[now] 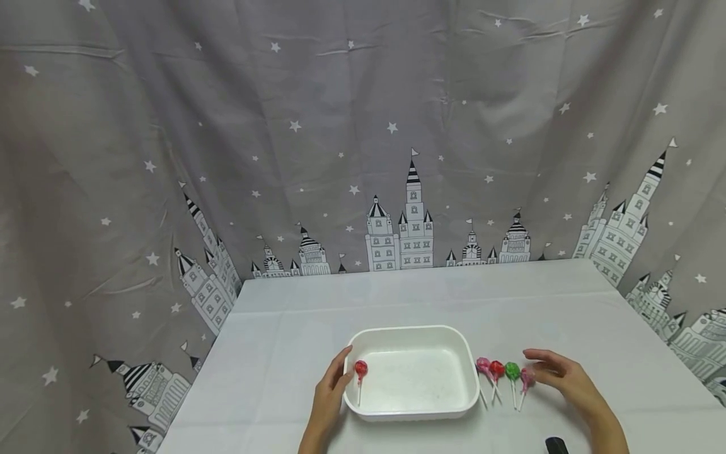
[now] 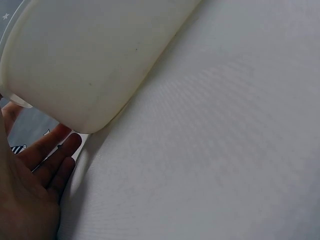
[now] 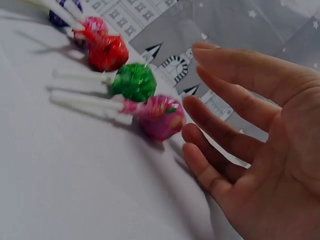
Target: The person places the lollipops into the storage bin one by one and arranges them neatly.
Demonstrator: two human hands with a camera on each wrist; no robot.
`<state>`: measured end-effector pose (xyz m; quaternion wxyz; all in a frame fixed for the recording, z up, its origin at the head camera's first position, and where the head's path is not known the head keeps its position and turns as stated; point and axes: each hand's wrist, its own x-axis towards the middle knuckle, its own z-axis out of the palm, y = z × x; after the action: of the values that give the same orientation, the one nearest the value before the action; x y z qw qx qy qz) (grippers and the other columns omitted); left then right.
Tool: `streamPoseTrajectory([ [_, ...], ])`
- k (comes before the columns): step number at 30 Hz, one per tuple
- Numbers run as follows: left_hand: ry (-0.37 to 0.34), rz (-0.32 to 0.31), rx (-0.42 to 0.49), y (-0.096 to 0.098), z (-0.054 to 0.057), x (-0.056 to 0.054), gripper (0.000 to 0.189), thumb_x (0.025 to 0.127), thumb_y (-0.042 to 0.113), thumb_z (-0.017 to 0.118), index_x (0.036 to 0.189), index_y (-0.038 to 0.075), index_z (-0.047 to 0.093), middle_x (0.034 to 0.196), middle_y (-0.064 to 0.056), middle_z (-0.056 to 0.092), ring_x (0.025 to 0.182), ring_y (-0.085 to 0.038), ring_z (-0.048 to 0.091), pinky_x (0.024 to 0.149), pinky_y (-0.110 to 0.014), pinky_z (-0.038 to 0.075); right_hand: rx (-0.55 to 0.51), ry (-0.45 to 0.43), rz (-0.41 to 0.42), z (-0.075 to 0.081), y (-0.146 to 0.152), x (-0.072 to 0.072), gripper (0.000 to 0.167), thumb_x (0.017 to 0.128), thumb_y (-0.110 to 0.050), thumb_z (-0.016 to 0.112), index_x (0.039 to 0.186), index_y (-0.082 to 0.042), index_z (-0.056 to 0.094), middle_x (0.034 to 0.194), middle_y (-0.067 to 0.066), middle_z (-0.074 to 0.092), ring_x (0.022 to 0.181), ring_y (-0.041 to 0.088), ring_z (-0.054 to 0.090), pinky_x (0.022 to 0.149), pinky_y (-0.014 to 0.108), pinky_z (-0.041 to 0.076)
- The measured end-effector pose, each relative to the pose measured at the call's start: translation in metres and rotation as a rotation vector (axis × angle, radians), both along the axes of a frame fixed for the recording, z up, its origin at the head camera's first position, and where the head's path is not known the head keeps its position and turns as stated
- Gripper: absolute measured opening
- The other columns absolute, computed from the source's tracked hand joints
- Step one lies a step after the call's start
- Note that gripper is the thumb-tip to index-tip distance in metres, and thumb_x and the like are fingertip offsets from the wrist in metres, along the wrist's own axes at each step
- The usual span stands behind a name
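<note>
A red lollipop (image 1: 360, 368) lies in the left end of a white plastic tray (image 1: 411, 416), its stick toward the front. My left hand (image 1: 329, 394) rests against the tray's left side, thumb and index fingertip at the rim; the left wrist view shows the other fingers loosely extended beside the tray's wall (image 2: 95, 65). Right of the tray, several wrapped lollipops form a row, including a red one (image 3: 108, 52), a green one (image 3: 134, 82) and a pink one (image 3: 162, 118). My right hand (image 1: 573, 381) is beside that pink one, fingers spread and slightly bent, holding nothing.
A white cloth (image 1: 295, 328) covers the table. At the front right edge lies a black object (image 1: 556, 445), partly cut off. Behind the table hangs a grey curtain (image 1: 317, 82) printed with castles and stars. A purple lollipop (image 3: 65, 12) is at the row's far end.
</note>
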<state>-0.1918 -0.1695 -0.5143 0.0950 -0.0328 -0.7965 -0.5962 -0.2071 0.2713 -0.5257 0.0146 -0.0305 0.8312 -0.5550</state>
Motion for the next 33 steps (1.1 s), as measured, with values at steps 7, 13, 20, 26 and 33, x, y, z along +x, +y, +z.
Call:
streamPoseTrajectory([
  [7,0.013,0.002,0.002,-0.004,-0.016,-0.008,0.040,0.093,0.014,0.055,0.132,0.016,0.051,0.136,-0.013,0.046,0.124,-0.029,0.043,0.101,-0.041,0.035,-0.063,0.000,0.051,-0.010,0.004,-0.001,0.049,0.083,-0.012,0.067,0.124,0.008,0.050,0.120,0.025,0.055,0.094,0.003,0.058,0.079,0.015,0.045],
  [13,0.016,0.028,-0.011,-0.007,-0.033,-0.014,0.040,0.092,0.022,0.056,0.132,0.024,0.051,0.136,-0.007,0.048,0.122,-0.025,0.046,0.102,-0.041,0.035,-0.079,-0.030,0.104,-0.010,0.006,-0.002,0.051,0.082,-0.010,0.067,0.124,0.011,0.048,0.121,0.027,0.053,0.093,0.003,0.058,0.078,0.017,0.047],
  [20,0.017,0.041,-0.012,-0.006,-0.033,-0.014,0.040,0.091,0.022,0.057,0.131,0.026,0.052,0.135,-0.006,0.049,0.121,-0.024,0.047,0.102,-0.042,0.035,0.003,-0.014,0.128,-0.012,0.006,-0.004,0.047,0.081,-0.011,0.068,0.121,0.009,0.052,0.118,0.024,0.056,0.090,0.005,0.058,0.077,0.019,0.048],
  [26,0.020,0.032,-0.013,-0.006,-0.032,-0.014,0.040,0.091,0.022,0.057,0.131,0.025,0.052,0.136,-0.008,0.048,0.122,-0.026,0.046,0.102,-0.043,0.035,0.065,-0.048,0.108,-0.009,0.005,-0.003,0.044,0.078,-0.011,0.070,0.116,0.008,0.056,0.113,0.021,0.060,0.087,0.008,0.059,0.076,0.021,0.049],
  [33,0.011,0.030,0.002,-0.005,-0.032,-0.014,0.040,0.091,0.022,0.057,0.131,0.024,0.052,0.137,-0.007,0.046,0.124,-0.025,0.044,0.103,-0.040,0.034,0.055,-0.019,0.171,-0.007,0.010,-0.005,0.043,0.078,-0.013,0.071,0.112,0.009,0.058,0.108,0.021,0.061,0.084,0.006,0.059,0.075,0.019,0.049],
])
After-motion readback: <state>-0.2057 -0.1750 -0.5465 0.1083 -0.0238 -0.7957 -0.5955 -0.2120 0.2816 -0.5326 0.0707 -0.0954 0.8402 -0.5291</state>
